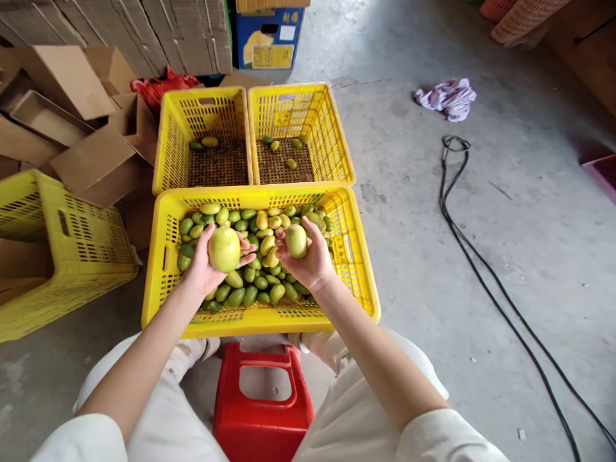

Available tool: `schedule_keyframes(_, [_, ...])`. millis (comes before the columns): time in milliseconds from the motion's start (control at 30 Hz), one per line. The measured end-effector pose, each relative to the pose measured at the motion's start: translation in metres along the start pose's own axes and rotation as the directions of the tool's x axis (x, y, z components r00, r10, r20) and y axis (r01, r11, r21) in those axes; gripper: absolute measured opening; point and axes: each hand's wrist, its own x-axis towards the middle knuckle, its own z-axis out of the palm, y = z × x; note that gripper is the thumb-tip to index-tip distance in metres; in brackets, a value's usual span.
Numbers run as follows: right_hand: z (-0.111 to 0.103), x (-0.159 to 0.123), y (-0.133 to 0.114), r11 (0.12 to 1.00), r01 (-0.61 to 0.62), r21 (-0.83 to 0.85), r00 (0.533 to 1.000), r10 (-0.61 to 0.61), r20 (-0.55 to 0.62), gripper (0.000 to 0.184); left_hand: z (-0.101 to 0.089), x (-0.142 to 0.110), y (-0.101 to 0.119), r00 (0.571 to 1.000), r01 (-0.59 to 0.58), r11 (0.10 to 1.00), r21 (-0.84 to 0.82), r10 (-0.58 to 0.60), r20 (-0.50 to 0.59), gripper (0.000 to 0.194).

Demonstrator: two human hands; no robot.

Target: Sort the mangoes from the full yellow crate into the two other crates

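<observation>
My left hand (204, 264) cups a large, roundish yellow-green fruit (224, 249), its thumb along the near side and its other fingers stretched out beyond it. A smaller yellow-green fruit (296, 241) is held between the thumb and fingers of my right hand (315, 262). Both hands are above a wide yellow crate (262, 326), apart from each other. Many smooth, oval fruits (235, 298), from dark green to yellow, are spread across the crate's bottom. Their exact kind I cannot tell. My hands and the held fruits hide some of them.
Behind stand two yellow crates, the left one (202, 93) and right one (342, 138), with few fruits inside. Another yellow crate (91, 231) and cardboard boxes (96, 160) crowd the left. A red stool (262, 417) is between my legs. A black cable (481, 256) and cloth (447, 99) lie right.
</observation>
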Motion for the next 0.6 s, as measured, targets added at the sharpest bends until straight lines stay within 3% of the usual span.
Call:
schedule_keyframes(200, [-0.002,0.003,-0.001,0.999,-0.053,0.012,0.998,0.054,-0.044,0.032,0.005,-0.002,0.006,0.998,-0.036,0.999,-0.017,0.035,-0.053,0.043])
schedule_keyframes(367, [-0.002,0.004,0.000,0.997,-0.070,-0.015,0.996,0.070,-0.051,0.035,-0.003,0.002,0.005,1.000,0.021,1.000,0.004,-0.020,-0.020,0.044])
schedule_keyframes(600, [0.009,-0.003,-0.003,0.995,-0.098,0.017,0.988,0.099,-0.119,0.051,-0.012,0.006,-0.004,0.990,0.094,0.995,-0.032,-0.097,-0.104,0.053])
